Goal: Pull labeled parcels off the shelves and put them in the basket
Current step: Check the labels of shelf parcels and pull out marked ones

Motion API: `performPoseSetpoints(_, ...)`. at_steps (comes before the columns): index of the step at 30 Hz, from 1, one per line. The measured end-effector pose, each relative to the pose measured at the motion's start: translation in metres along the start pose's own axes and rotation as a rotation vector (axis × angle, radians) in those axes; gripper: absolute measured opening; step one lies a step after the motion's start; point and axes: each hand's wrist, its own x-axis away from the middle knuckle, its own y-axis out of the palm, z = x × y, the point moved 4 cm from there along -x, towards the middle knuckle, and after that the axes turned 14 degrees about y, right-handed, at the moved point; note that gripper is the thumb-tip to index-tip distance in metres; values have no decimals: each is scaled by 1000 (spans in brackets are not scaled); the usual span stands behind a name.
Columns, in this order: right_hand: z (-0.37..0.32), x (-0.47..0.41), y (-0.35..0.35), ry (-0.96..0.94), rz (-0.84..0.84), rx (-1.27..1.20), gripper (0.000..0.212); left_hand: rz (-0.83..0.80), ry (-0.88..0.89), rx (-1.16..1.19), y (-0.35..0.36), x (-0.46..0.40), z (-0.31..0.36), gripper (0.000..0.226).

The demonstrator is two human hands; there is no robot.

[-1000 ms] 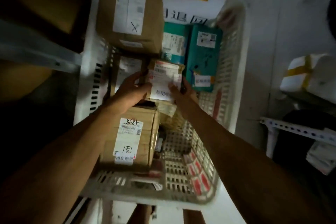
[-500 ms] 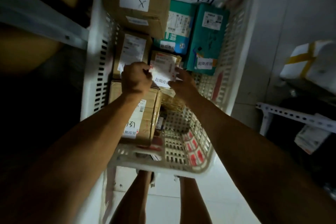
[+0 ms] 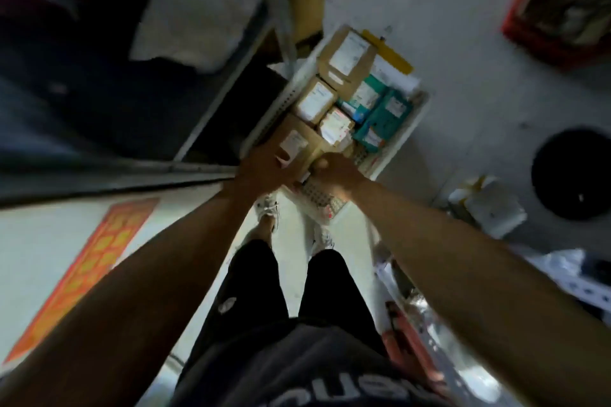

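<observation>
Just above the frame's centre, the white basket sits on the floor, packed with labeled parcels: brown cartons along its left side, teal packets to the right. The left hand lies on the nearest carton, fingers spread over its top; blur leaves it unclear whether it grips. The right hand is at the basket's near edge, its hold hidden. The cartons look stiff and probably fairly light; taking them by opposite side faces seems safest, since taped tops and glossy labels may slip.
</observation>
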Motion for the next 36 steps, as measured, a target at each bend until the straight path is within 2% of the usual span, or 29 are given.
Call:
performPoseSetpoints(2,-24,36,9,-76,-24,200,41,137,-23,26,-18,49,4,58)
performPoseSetpoints(4,-42,58,22,-116,-14,296,28,215,-42,13,-29,95,0,48)
performPoseSetpoints(6,-59,74,43,-162,-24,327,31,289,-111,53,-32,140,-16,34)
performPoseSetpoints(10,-98,122,107,-298,-129,518,41,444,-272,151,-30,234,-63,25)
performPoseSetpoints(17,-144,218,288,-553,-267,845,41,747,-541,263,-15,421,-152,21)
performPoseSetpoints(24,-118,320,495,-755,-426,1087,26,1039,-795,355,42,616,-223,25)
performPoseSetpoints(28,-95,384,593,-853,-547,1253,29,1267,-981,507,94,714,-240,24)
performPoseSetpoints(31,-77,422,653,-914,-619,1360,28,1426,-1093,607,130,765,-244,24)
performPoseSetpoints(36,-41,462,735,-972,-757,1467,26,1587,-1265,739,185,820,-254,20)
